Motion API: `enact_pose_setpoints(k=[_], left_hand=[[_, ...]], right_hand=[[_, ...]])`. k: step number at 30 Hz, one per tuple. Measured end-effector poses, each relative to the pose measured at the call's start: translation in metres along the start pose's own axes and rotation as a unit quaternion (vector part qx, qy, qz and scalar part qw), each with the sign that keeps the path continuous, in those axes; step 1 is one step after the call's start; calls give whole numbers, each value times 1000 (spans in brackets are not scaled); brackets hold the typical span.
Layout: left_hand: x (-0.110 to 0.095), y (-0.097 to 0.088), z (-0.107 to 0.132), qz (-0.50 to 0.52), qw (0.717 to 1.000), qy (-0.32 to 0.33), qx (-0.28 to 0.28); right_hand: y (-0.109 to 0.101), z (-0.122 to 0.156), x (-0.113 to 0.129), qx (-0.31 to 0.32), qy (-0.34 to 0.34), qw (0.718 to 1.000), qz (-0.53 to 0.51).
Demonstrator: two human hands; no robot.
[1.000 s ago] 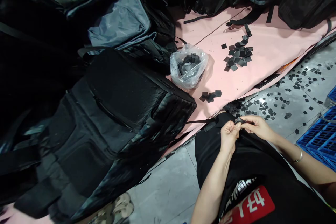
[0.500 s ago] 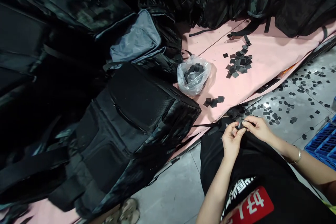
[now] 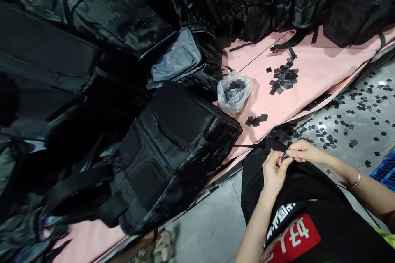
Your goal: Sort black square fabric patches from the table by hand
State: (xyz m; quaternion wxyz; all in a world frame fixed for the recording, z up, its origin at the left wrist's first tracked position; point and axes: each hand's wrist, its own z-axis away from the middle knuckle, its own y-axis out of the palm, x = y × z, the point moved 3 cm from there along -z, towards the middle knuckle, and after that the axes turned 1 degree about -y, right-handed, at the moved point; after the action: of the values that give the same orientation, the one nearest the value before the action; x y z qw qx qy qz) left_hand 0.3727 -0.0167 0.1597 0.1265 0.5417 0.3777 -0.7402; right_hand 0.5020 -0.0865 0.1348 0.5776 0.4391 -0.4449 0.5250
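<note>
The person's left hand (image 3: 274,170) and right hand (image 3: 304,151) meet over the lap, both working on one small dark piece (image 3: 284,156). The left fingers are closed, thumb and forefinger pinching the piece from one side; the right fingers are likewise drawn together on its other side, so that little of it shows between them. A pale scrap (image 3: 272,150) shows at the top of the left hand, too small to make out. The person wears black clothing (image 3: 317,197) with a red patch (image 3: 296,238), and a bangle (image 3: 356,178) on the right wrist. Beyond the hands, on the pink surface (image 3: 317,70), lie a small cluster of black squares (image 3: 256,120), a larger heap (image 3: 284,76), and a clear plastic bag (image 3: 234,100) with more dark squares inside. A black backpack (image 3: 182,127) lies to the left of the plastic bag, with an open bag (image 3: 177,59) lined in grey behind it. Many squares are scattered over the grey floor (image 3: 200,226) to the right, near a blue crate (image 3: 385,172).
</note>
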Motion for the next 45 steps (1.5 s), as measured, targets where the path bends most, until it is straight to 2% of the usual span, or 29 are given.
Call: enact_pose_setpoints(k=[3, 6, 9, 15, 18, 24, 28, 32, 39, 42, 45], left_hand=[[-2, -6, 5, 5, 1000, -25, -11], [-7, -15, 7, -12, 999, -21, -26], [-9, -20, 7, -23, 999, -12, -29], [-4, -22, 8, 11, 998, -34, -45], [-5, -26, 6, -34, 998, -12, -60], [-8, -33, -1, -202, 971, 91, -87], [-13, -37, -5, -234, 959, 133, -88], [-18, -41, -8, -220, 960, 130, -110], [-17, -50, -15, -138, 985, 70, -79], [-15, -54, -19, -98, 990, 44, -89], [-13, -54, -23, -43, 997, 20, -62]], right_hand=[[4, -4, 7, 27, 10, 999, -42], [11, -10, 10, 58, 32, 989, -129], [17, -15, 12, 46, 49, 984, -162], [20, -16, 27, -56, 20, 997, -44], [18, -12, 38, -96, -4, 994, 44], [18, -12, 41, -58, 6, 992, 108], [13, -19, 42, -104, -4, 983, 151], [12, -25, 48, -136, -21, 967, 217], [12, -35, 58, -148, -57, 950, 268], [12, -39, 60, -156, -56, 951, 261], [13, -43, 57, -144, -45, 961, 232]])
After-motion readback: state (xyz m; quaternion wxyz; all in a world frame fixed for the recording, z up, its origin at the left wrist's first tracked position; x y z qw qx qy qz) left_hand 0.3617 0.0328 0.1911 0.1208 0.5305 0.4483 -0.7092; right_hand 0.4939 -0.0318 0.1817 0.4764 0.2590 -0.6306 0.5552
